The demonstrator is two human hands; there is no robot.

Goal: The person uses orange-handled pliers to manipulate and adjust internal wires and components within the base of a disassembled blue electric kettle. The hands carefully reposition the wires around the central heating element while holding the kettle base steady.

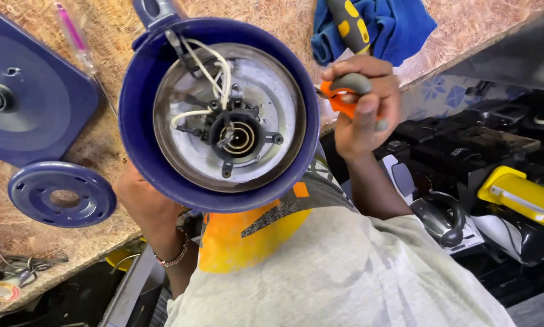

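Note:
A blue electric kettle (140, 115) is held upside down over my lap, its base cover off. Inside show a metal plate, white wires (214, 69) and a black round connector (239, 134). My left hand (137, 195) grips the kettle from underneath at its lower left; most of the hand is hidden behind the body. My right hand (363, 106) is at the kettle's right rim, closed around an orange-and-grey handled tool (344, 97) whose tip is hidden.
On the chipboard bench (102, 145) lie a blue kettle base (24, 103), a blue round cover ring (62, 194), a pink-handled screwdriver (73, 33), a yellow-and-black tool handle (347, 21) and a blue cloth (399, 24). Black appliances and a yellow part (520, 197) crowd the right.

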